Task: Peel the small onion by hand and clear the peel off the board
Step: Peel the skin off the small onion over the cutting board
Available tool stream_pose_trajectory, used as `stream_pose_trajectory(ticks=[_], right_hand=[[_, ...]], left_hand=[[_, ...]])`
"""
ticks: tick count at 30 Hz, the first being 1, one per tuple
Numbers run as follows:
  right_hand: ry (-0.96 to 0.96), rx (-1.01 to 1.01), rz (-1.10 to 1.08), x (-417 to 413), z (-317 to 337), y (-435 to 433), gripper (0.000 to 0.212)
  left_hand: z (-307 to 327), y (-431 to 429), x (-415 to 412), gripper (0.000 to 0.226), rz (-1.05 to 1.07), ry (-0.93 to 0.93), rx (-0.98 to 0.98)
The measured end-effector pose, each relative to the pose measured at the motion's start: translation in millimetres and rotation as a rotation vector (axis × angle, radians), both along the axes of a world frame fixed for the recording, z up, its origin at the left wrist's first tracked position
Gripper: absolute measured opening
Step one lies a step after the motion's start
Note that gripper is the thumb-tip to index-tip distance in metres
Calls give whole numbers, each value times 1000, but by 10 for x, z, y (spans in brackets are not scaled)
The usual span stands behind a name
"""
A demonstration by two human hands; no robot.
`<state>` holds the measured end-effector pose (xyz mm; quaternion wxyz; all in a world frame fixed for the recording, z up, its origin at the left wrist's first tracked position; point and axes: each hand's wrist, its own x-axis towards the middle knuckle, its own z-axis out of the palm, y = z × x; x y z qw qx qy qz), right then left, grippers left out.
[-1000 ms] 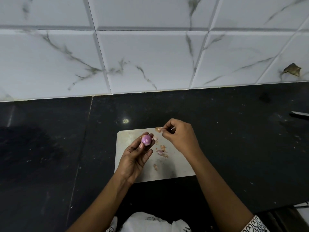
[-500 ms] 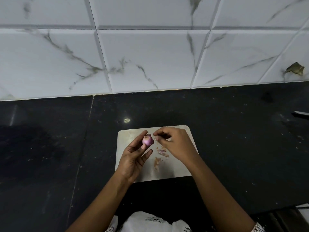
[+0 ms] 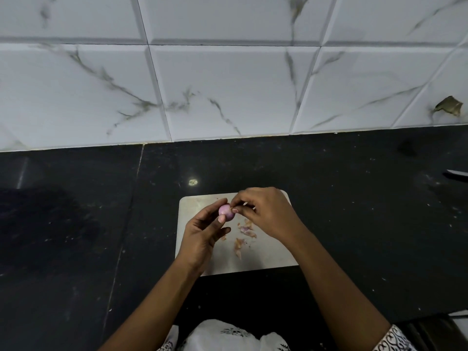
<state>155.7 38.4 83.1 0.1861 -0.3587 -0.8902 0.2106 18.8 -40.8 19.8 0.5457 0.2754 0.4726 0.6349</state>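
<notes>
Head view:
Left hand point(image 3: 202, 234): fingers curl around the onion point(image 3: 226, 212) and pinch it at the tips, above the board point(image 3: 268, 257).
Right hand point(image 3: 268, 214): fingertips point(image 3: 235, 210) press together right at the onion's side; I cannot tell if they nip any skin.
Peel point(image 3: 244, 233): small bits lie on the board, just below the right fingers.
Counter point(image 3: 76, 224): black, under the board.

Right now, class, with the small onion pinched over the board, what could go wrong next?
1. The onion sits only at the left hand's fingertips while the right hand picks at it; it could slip and roll off the board.
2. Loose peel scraps lie near the right wrist, so a sweep might scatter them onto the dark counter.
</notes>
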Motion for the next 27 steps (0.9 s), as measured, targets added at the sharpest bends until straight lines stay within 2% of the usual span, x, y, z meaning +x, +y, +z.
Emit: stream_pose_trajectory(ticks=[7,11,14,19,23,27], right_hand=[[93,73,-41,-9,-75,-32,10],[125,102,-108,-58,-123,-83,5],[121,120,-172,-97,-131,-114,6],[96,98,-245,-133,-167,-166,9],[80,12,-279,-138,-207,-177,10],[122,-110,-287,-134,-226,-182,5]], left_hand=[[80,31,20,38,-63,-99,-49],[97,43,18,30,-9,-101,-15],[94,54,38,24,71,-10,17],[72,35,64,31,156,123,84],[45,9,74,36,201,422,151],[2,-20,106,37,244,595,235]])
